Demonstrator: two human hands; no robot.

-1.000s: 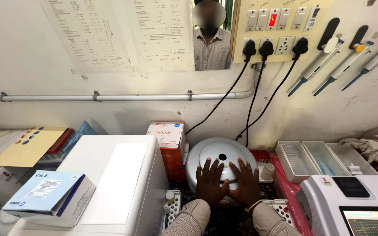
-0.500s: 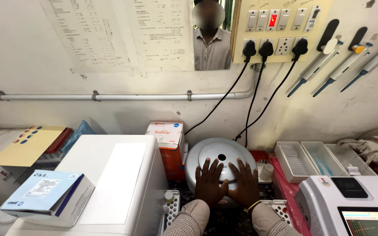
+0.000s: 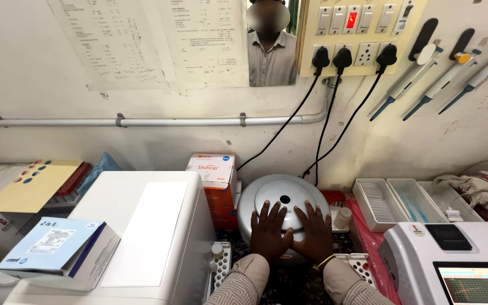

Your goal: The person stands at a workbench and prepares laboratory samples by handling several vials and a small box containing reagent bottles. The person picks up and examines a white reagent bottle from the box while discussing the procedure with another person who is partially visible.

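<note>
A: Bench view. Round grey centrifuge sits at the back of the counter, between the big white analyser and the clear plastic trays. Domed lid is down, small dark hole at its centre.

B: Hands?

A: Left hand and right hand both lie flat on the front half of the lid, fingers spread, palms down. Neither grips anything. A thin yellow band shows on the right wrist.

B: Advice for the press?

A: My judgement: keep the 2 palms even on either side of the centre hole so the lid seats squarely, not tilted. Push straight down, not forward, since the unit could slide toward the wall and the 2 black cables behind it.

B: Hazards nearby?

A: Tube rack with 1 capped tube stands just left of the left forearm; an orange-and-white box touches or nearly touches the centrifuge's left side. Elbows should stay tucked.
</note>
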